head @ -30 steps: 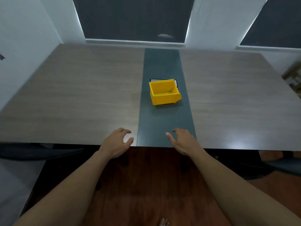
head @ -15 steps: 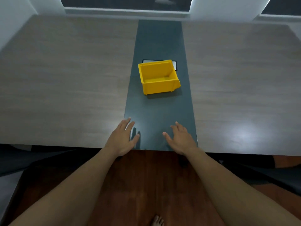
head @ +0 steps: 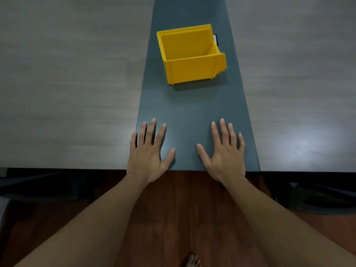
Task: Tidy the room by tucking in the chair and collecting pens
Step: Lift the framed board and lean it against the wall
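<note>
A yellow plastic bin (head: 191,54) stands on the dark centre strip of the table (head: 67,93), its inside bare. My left hand (head: 148,153) lies flat, palm down, fingers spread, at the table's near edge on the strip. Beside it, my right hand (head: 224,151) rests the same way, about a hand's width away. Both hands hold nothing. No pens show. Dark chair parts (head: 317,197) sit under the table edge at the right and a dark chair (head: 38,185) at the left.
A small dark flat object (head: 216,38) peeks out behind the bin. The wooden floor (head: 173,218) lies below the table edge, with my bare toes (head: 191,261) at the bottom. The tabletop has wood-grain panels on both sides of the strip.
The camera has tilted down and moved closer to the table. Both hands went from loosely curled at the table edge to flat on the dark strip with fingers spread.
</note>
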Demonstrator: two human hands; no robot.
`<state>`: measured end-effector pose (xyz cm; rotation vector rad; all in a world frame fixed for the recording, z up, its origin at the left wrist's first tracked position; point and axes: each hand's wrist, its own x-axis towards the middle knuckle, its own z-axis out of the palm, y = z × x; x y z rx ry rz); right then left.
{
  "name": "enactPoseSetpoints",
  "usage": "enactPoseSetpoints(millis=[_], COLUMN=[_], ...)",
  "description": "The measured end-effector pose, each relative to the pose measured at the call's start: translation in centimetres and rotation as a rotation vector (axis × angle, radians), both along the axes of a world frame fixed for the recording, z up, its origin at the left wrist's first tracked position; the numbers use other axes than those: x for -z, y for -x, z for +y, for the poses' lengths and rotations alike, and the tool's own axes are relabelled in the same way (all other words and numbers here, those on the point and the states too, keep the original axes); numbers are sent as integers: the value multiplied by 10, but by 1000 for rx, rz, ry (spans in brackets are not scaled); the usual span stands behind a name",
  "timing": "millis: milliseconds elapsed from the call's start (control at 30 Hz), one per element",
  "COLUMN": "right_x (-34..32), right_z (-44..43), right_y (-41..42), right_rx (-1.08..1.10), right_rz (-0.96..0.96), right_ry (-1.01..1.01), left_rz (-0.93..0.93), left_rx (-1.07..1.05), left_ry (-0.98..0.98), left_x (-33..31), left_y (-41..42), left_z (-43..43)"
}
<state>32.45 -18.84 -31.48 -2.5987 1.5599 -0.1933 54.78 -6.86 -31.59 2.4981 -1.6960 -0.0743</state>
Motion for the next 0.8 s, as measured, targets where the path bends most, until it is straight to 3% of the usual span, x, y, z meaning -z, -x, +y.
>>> enactPoseSetpoints(millis=[800], right_x=[13], right_z=[-3], right_y=[-2], right_rx=[30], right_rz=[-4], right_ry=[106], left_rz=[-28], left_rx=[7], left_ry=[89], left_x=[15], left_y=[-6], left_z=[-2])
